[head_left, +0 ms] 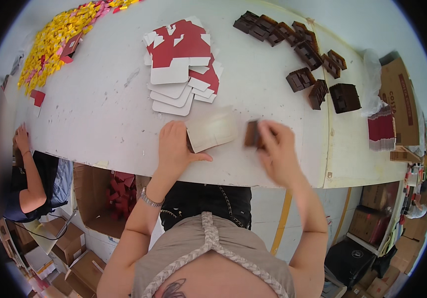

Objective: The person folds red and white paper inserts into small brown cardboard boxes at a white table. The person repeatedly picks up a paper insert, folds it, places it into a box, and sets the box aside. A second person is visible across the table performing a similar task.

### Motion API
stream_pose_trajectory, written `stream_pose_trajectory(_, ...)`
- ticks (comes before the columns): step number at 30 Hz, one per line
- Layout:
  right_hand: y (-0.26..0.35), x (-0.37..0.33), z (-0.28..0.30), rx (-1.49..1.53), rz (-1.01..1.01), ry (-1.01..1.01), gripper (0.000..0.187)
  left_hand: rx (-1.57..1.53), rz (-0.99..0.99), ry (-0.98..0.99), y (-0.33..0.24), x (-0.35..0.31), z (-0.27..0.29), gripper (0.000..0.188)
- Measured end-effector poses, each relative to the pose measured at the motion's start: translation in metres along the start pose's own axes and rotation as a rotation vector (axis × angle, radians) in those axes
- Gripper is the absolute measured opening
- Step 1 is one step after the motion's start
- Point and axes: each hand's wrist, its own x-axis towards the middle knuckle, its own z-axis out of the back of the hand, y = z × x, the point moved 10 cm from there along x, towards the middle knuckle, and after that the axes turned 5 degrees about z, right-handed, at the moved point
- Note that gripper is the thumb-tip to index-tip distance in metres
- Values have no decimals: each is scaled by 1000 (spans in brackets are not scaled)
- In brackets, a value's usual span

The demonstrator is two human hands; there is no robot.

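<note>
My left hand (173, 144) grips a small open carton (212, 131) by its left end, thumb stretched along the near side. The carton's pale side faces up and is slightly blurred. Just right of it, my right hand (278, 149) pinches a dark brown plastic tray (251, 134), smeared by motion; a gap shows between tray and carton. Beyond my hands lies a loose stack of flat red-and-white carton blanks (170, 94). Several more brown trays (307, 54) are scattered at the far right.
Yellow and pink wrapped pieces (57, 42) are heaped at the far left. Red folded cartons (381, 128) stand by a cardboard box (401, 102) on the right. Below the table edge sits a box of red pieces (94, 198). Another person's hand (22, 139) rests at the left edge.
</note>
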Motion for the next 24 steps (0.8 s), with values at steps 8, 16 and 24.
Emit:
stream_pose_trajectory(8,63,23,-50,-150,393,-35,43,-149,-13,-42,-8,-1,1,80)
stream_pose_trajectory(16,89,34,-58,-56,331,41,54,-18,-135,-92,-6,-9,-12,50)
stream_pose_trajectory(24,60,32,-29,-392,358,131,36,-8,-19,10,-7,2,-12,92)
